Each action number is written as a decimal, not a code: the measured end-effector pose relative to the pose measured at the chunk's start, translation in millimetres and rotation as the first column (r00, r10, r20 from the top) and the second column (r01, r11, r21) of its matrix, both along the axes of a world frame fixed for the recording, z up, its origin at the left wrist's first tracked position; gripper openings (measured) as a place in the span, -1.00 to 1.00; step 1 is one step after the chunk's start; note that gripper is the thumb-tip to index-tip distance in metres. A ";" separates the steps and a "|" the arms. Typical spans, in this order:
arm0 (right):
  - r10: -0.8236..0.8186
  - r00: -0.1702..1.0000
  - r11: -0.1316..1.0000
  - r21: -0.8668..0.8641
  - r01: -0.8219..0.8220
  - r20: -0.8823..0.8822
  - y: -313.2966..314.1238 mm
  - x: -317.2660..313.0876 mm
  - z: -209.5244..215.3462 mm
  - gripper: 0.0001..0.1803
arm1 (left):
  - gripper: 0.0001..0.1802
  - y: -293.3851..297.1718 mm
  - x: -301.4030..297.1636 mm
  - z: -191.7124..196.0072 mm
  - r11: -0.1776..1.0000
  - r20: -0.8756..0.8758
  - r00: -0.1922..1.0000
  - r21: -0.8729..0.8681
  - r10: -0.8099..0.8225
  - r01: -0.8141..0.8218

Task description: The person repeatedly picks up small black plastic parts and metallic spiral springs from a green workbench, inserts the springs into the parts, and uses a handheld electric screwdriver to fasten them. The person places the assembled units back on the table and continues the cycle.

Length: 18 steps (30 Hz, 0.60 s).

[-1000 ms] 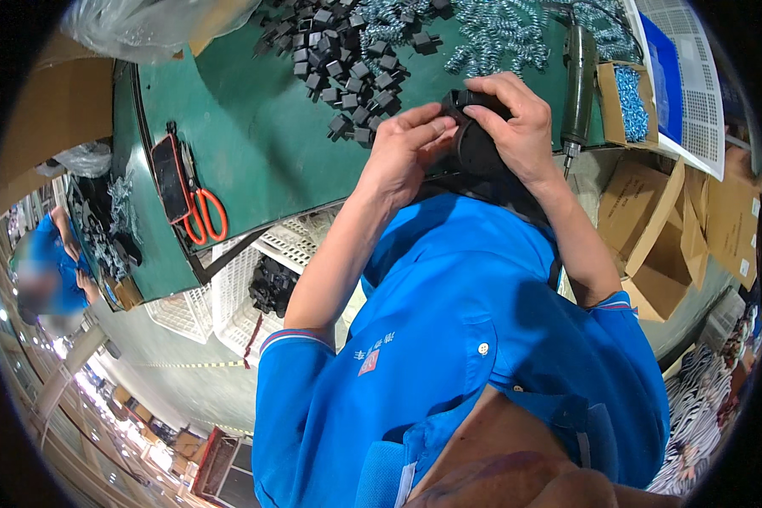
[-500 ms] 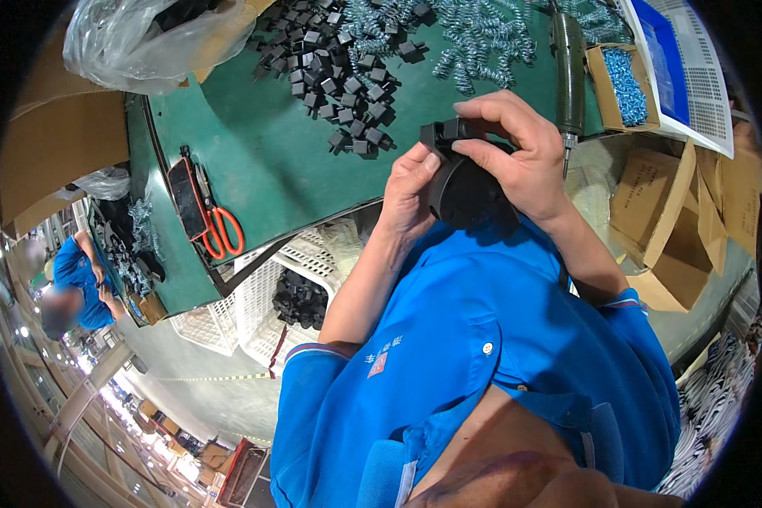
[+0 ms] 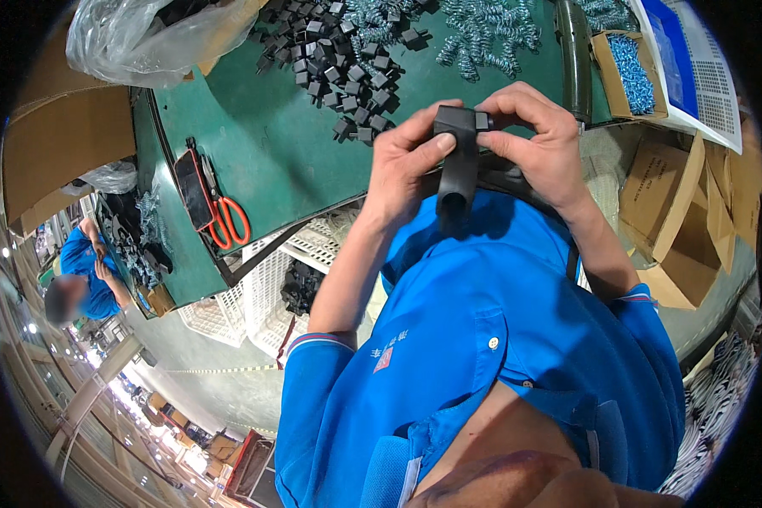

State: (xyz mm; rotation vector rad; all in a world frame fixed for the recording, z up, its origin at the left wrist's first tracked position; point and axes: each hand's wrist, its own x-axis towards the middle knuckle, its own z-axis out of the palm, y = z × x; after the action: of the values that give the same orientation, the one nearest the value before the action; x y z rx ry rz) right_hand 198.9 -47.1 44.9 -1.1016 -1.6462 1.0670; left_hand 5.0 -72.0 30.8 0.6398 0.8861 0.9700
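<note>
Between my two hands is a black plastic part [image 3: 457, 161], a blocky end with a curved, hollow-looking lower piece. My left hand [image 3: 408, 157] grips its left side, thumb lying across the front face. On the other side, the thumb and fingers of my right hand [image 3: 533, 135] pinch a small black block [image 3: 483, 121] against the part's upper right side. Beyond my hands, a heap of small black blocks [image 3: 347, 85] lies on the green table [image 3: 254, 144], with piles of metal springs [image 3: 487, 38] to its right.
Orange-handled scissors [image 3: 229, 222] and a phone [image 3: 193, 190] lie at the table's left. A dark green power screwdriver [image 3: 574, 68] and a box of screws [image 3: 626, 76] are at the right. An open carton [image 3: 673, 220] and white baskets [image 3: 262, 296] stand below. A co-worker [image 3: 89, 275] sits far left.
My hands have turned the black part, so its blocky end and narrow side now show. The left hand has shifted its grip; the right still pinches the small block.
</note>
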 end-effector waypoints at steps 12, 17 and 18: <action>-0.198 0.903 0.977 0.156 0.148 0.382 4.8 -5.5 -82.0 -0.70 | -0.52 17.5 21.7 -47.8 0.720 -0.854 0.260 0.521 0.451 0.458; -0.150 0.898 0.979 0.189 0.077 0.414 3.3 2.5 -85.6 -0.69 | -0.55 20.0 20.8 -33.5 0.747 -0.924 0.243 0.381 0.294 0.545; -0.145 0.893 0.978 0.197 0.065 0.427 3.3 2.3 -85.2 -0.68 | -0.56 21.1 22.5 -31.9 0.750 -0.935 0.208 0.355 0.288 0.559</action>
State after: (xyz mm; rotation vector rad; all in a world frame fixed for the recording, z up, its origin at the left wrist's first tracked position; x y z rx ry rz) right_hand 201.2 -43.8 -40.2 -1.3633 -1.9623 0.6085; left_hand 27.5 -50.8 -1.1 2.1444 1.5740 0.5369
